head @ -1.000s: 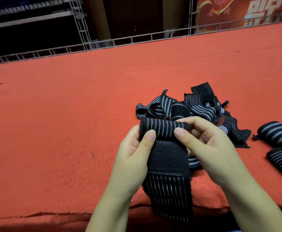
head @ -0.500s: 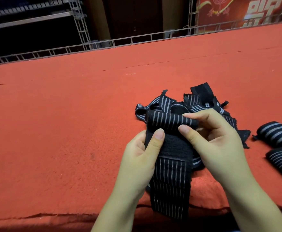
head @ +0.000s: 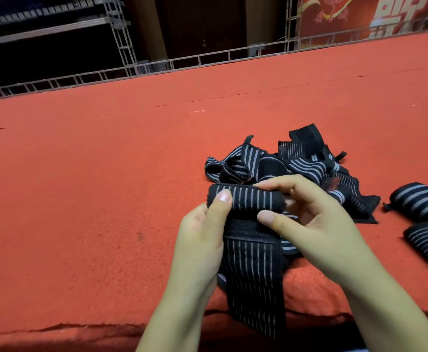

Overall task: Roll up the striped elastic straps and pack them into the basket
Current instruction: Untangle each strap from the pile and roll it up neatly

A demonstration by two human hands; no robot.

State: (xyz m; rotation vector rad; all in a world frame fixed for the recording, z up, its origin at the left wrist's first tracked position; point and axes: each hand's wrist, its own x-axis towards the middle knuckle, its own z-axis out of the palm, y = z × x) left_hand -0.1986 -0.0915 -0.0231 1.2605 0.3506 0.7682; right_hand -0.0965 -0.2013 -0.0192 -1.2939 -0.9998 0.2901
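Both hands, left hand [head: 202,232] and right hand [head: 309,219], are gripping a half-rolled strap [head: 246,199]; two rolls [head: 421,199] lying right, pile [head: 296,163] waiting, no basket visible.

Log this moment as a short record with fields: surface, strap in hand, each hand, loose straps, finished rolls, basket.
surface: red felt-covered table
strap in hand: striped strap, top end rolled, tail hanging over the table's near edge
left hand: grips the roll's left end, thumb on top
right hand: pinches the roll's right end
loose straps: tangled pile behind the hands
finished rolls: two rolled straps at right, on the felt
basket: not in view
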